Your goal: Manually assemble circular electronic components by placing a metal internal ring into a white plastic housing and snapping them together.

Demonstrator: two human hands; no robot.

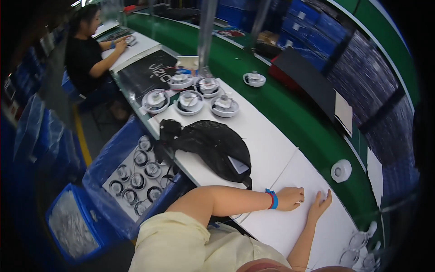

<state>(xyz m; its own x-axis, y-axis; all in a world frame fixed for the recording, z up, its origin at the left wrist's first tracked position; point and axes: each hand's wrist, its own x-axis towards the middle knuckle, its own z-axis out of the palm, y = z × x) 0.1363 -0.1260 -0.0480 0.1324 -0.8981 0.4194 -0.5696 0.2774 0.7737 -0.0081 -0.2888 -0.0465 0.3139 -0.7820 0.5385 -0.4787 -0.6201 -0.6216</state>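
Both my hands are over the white tabletop (276, 233), close together but apart. My left hand (289, 199), with a blue and red band at its wrist, has its fingers curled in, and nothing shows in them. My right hand (320, 206) faces it with thumb and fingers apart, holding nothing. Beyond my right hand, a white round lamp-like part (340, 171) lies on the green conveyor belt (312, 152). To the left of my hands a black mesh bag (210, 147) is slumped on the table, a pale card-like piece (238, 165) showing on it.
Several white round units with wires (189, 102) stand at the table's far end; another unit (254, 79) rides the belt. Clear plastic parts (358, 240) sit at lower right. At left are a blue-lined bin of similar units (102, 165) and a blue crate (93, 215). A co-worker (86, 54) sits farther along.
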